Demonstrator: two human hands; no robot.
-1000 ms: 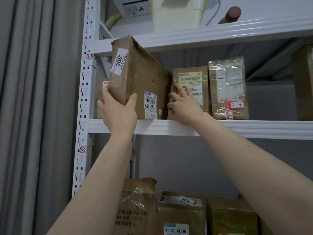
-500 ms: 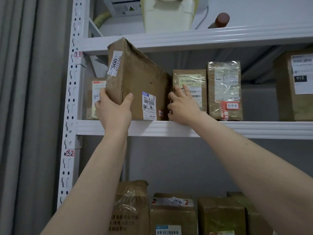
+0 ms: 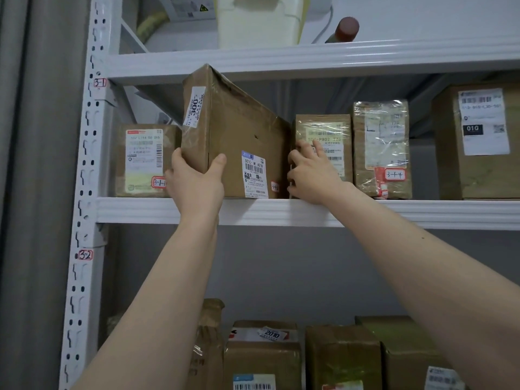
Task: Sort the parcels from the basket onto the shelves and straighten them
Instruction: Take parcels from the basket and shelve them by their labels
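Parcel [image 3: 242, 136] on shelf [image 3: 281, 211]: left grip [image 3: 197, 184] clasps corner, right grip [image 3: 312, 175] touches edge.

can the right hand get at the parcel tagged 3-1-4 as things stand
Probably yes: the parcel tagged 3-1-4 stands at the shelf front, just right of the smaller parcel the right hand touches, with nothing in front of it.

Box [image 3: 242, 142], gripped by left hand [image 3: 194, 187], shifted right, off left parcel [image 3: 172, 142]; parcel's label [image 3: 144, 159] now uncovered.
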